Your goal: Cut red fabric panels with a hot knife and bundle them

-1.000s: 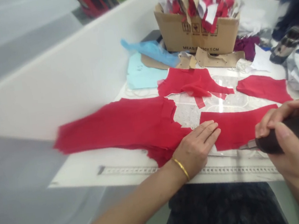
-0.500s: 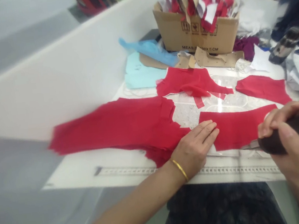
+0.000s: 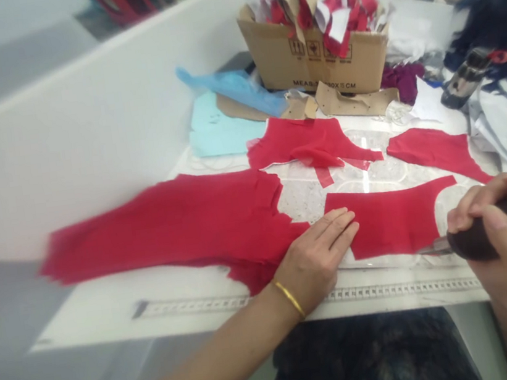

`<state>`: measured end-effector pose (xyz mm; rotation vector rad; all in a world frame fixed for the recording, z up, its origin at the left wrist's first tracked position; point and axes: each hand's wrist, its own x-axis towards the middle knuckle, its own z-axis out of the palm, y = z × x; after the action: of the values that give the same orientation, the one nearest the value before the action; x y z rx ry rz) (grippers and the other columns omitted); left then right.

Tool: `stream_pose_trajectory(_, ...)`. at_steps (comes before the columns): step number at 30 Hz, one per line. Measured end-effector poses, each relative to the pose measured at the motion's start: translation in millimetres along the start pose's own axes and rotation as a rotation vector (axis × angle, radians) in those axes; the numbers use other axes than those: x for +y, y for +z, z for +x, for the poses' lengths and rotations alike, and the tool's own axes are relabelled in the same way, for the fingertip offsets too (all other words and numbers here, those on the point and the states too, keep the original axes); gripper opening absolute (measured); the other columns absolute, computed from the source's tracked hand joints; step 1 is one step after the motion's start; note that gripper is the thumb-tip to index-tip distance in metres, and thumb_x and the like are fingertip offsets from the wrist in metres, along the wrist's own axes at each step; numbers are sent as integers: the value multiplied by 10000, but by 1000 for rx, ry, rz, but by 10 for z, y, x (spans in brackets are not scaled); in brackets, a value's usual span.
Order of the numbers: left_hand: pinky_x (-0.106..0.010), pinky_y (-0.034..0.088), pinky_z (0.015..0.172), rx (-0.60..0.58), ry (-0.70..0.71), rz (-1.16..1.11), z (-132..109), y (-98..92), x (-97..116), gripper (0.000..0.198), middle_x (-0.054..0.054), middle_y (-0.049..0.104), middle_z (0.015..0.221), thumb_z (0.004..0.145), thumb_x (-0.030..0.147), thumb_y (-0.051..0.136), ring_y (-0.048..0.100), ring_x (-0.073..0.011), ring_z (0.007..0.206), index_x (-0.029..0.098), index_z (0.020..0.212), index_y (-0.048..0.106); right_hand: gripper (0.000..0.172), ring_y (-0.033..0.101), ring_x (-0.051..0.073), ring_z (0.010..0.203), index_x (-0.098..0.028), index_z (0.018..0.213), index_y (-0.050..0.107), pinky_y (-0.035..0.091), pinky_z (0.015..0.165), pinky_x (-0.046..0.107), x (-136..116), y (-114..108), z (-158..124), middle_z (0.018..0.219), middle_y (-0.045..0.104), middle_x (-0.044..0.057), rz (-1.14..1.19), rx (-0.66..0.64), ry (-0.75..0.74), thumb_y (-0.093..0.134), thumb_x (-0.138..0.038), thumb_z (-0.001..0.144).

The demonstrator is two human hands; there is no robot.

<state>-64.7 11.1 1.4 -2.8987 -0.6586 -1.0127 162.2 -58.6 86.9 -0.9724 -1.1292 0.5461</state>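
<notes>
The left hand (image 3: 316,262) is laid flat and open, its fingers extended and close together, with the fingertips (image 3: 344,221) pressed onto a red fabric panel (image 3: 393,221). A gold bangle (image 3: 289,299) is worn on that wrist. The right hand (image 3: 499,245) is closed firmly around the dark handle of a pair of dark-handled shears (image 3: 473,242), and the short metal blade is directed leftward, just beside the lower right edge of the panel.

The panel is spread flat on a clear patterned sheet (image 3: 301,199), which lies on a white table (image 3: 87,314), and its edges are curved. A long red fabric piece (image 3: 169,226) is stretched to the left, partly beneath the heel of the left hand. Another red fabric piece (image 3: 307,142) and a smaller red fabric piece (image 3: 435,147) are laid farther forward.

Beyond them, a cardboard box (image 3: 311,61) is filled with red scraps (image 3: 328,12). A blue plastic bag (image 3: 231,90), pale blue paper (image 3: 222,129) and brown card cutouts (image 3: 354,102) are placed nearby. A metal rule (image 3: 194,305) is set along the near table edge.
</notes>
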Motion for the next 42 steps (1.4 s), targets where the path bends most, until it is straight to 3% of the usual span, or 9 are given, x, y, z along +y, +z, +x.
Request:
stream_pose_trajectory(4, -413, 595, 1040, 13, 18, 31, 19, -12, 13, 449, -180, 724, 1201, 869, -82, 381, 663, -277, 1214, 50, 1193, 661, 268, 557, 152, 598, -272, 1099, 607, 489, 534, 303, 11, -84, 9, 721, 576, -39, -51, 45, -19, 698, -154, 877)
stream_pose_trajectory(8, -407, 617, 1006, 15, 37, 72, 52, -46, 37, 403, -170, 747, 1152, 898, -73, 384, 698, -271, 1156, 48, 1151, 673, 242, 577, 163, 612, -267, 1058, 599, 511, 537, 330, 18, -123, -6, 767, 583, -28, -96, 5, -55, 684, -123, 883)
stream_pose_trajectory(14, -412, 616, 1004, 7, 62, 107, 79, -121, 164, 412, -178, 752, 1141, 904, -83, 339, 704, -272, 1152, 18, 1131, 668, 298, 573, 147, 594, -286, 1098, 617, 553, 535, 313, 11, -53, 36, 743, 565, -45, 15, 68, 10, 752, -188, 851)
stream_pose_trajectory(20, -415, 597, 1032, 8, 40, 71, 49, -61, 308, 350, -186, 736, 1187, 935, -44, 388, 675, -272, 1208, 21, 1144, 661, 312, 585, 138, 584, -278, 1052, 578, 534, 525, 274, 228, 283, 236, 724, 575, -56, 84, 67, 36, 767, -190, 821)
stream_pose_trajectory(28, -471, 551, 1081, -33, -52, 72, -33, 80, 336, 312, -268, 676, 1263, 966, 104, 527, 622, -350, 1274, -29, 1231, 624, 243, 624, 164, 572, -242, 1041, 556, 557, 606, 350, 610, 915, 497, 692, 601, -53, 26, 2, -216, 692, -208, 842)
stream_pose_trajectory(33, -466, 544, 1080, -31, -87, 102, -70, 124, 366, 337, -238, 667, 1301, 1009, 202, 516, 601, -340, 1302, 7, 1266, 611, 253, 688, 210, 702, -234, 1005, 543, 594, 767, 424, 794, 1081, 596, 710, 614, -34, -72, 46, -212, 701, -283, 813)
stream_pose_trajectory(37, -435, 545, 1069, 7, -149, 148, -76, 129, 394, 351, -207, 682, 1294, 1037, 244, 470, 614, -326, 1287, 24, 1267, 616, 225, 698, 229, 738, -233, 968, 544, 599, 767, 431, 838, 1160, 625, 697, 611, -25, -83, 51, -232, 695, -298, 815)
stream_pose_trajectory(42, -420, 511, 1095, -7, -189, 152, -121, 159, 417, 374, -211, 664, 1327, 1037, 293, 495, 596, -307, 1314, 37, 1284, 610, 225, 666, 192, 628, -233, 1004, 539, 594, 725, 403, 870, 1212, 638, 679, 611, -46, -56, 10, -251, 683, -258, 833)
